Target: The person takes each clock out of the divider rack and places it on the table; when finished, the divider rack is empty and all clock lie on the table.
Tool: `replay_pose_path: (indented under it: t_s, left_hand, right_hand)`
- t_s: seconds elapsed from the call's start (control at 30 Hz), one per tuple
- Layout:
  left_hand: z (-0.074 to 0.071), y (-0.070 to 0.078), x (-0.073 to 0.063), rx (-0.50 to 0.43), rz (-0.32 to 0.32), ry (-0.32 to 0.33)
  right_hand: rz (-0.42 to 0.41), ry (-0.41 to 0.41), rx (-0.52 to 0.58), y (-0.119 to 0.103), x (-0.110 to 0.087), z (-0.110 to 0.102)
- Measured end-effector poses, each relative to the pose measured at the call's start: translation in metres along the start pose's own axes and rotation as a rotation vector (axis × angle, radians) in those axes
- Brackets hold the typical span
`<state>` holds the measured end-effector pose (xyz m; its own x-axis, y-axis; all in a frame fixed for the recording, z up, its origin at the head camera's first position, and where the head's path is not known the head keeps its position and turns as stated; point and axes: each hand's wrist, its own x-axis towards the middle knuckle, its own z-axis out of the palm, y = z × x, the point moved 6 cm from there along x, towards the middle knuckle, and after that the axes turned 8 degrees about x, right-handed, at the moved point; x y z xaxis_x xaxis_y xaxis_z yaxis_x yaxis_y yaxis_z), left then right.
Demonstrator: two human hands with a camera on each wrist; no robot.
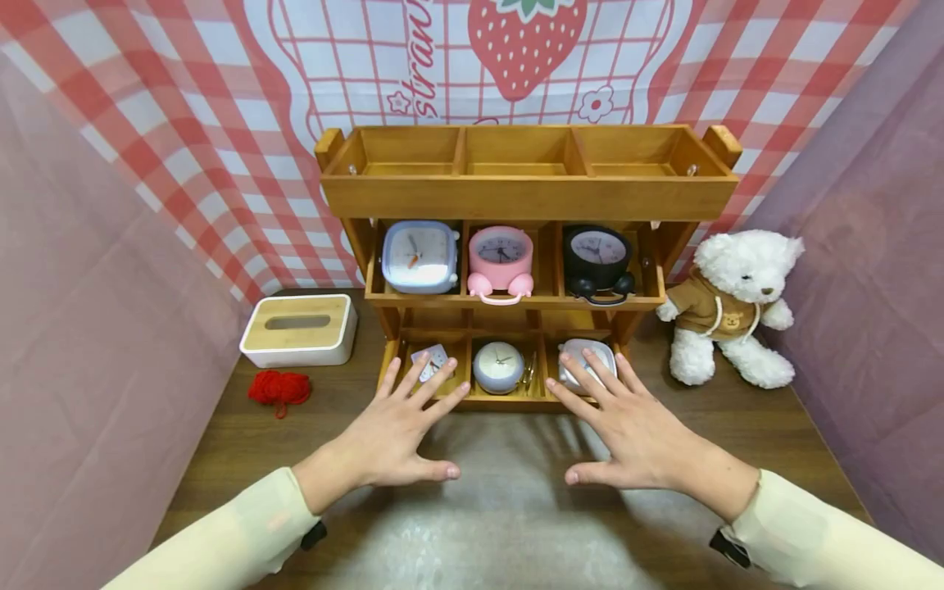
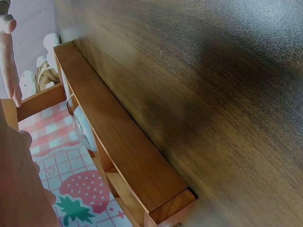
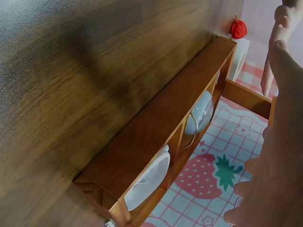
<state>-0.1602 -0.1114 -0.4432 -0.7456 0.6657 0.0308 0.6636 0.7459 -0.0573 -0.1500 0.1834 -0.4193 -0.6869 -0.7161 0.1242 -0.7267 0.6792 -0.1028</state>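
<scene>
Both hands are spread above the table in front of a wooden three-tier shelf [image 1: 527, 199], holding nothing. In the head view the left hand [image 1: 398, 434] has its fingertips overlapping the bottom-left compartment, where a small square clock [image 1: 431, 361] sits. The right hand [image 1: 637, 430] partly covers a white clock [image 1: 601, 358] in the bottom-right compartment. Between them, a round grey-blue clock [image 1: 498, 366] stands in the bottom-middle compartment. On the middle tier are a light-blue clock [image 1: 419, 256], a pink clock [image 1: 501, 258] and a black clock [image 1: 597, 258], left to right.
To the shelf's left are a white box with a wooden lid [image 1: 298, 329] and a ball of red yarn [image 1: 279, 388]. A white teddy bear [image 1: 737, 303] in a brown hoodie sits at the right. Behind hangs a checked strawberry curtain [image 1: 527, 57].
</scene>
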Motion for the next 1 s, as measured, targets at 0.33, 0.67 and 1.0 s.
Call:
replay_pose_path:
  t_s: [0.33,0.67,1.0]
  left_hand:
    - [-0.003,-0.003,0.001,0.020,-0.012,0.044]
    - [0.001,-0.040,-0.010,-0.215,-0.170,0.227]
    - [0.036,-0.107,-0.024,-0.629,-0.523,0.248]
  right_hand:
    - [-0.023,0.059,-0.003,0.002,0.000,-0.010]
    - [-0.061,0.296,0.139,0.018,0.006,-0.037]
    - [0.080,0.323,0.321,0.061,0.011,-0.026]
